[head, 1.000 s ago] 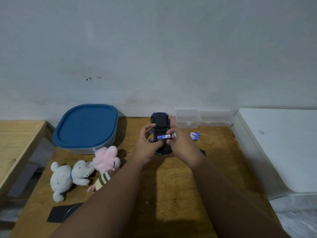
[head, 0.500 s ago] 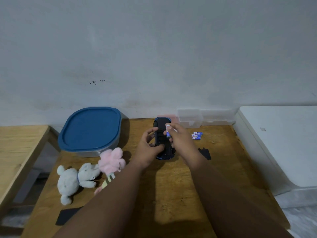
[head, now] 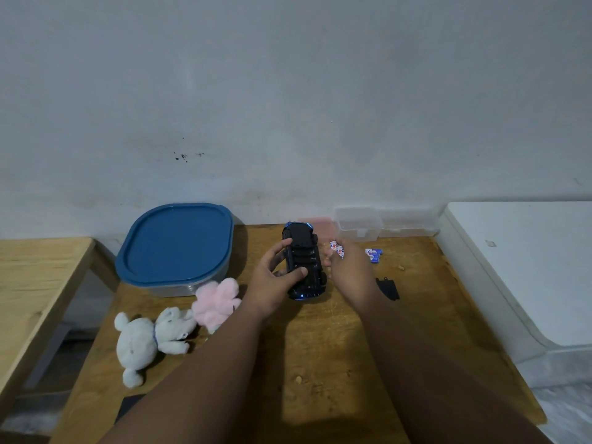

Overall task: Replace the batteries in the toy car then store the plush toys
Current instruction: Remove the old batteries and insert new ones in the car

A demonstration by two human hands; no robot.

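Only lidded tub [head: 174, 241], contents hidden

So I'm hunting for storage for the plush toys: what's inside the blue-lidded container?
Cannot tell. The blue lid is shut over the container, hiding the inside. Only a strip of its pale wall shows below the lid, partly blocked by the pink plush toy.

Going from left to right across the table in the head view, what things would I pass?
White plush → blue-lidded container → pink plush → left hand → toy car → right hand holding batteries → loose batteries → black cover.
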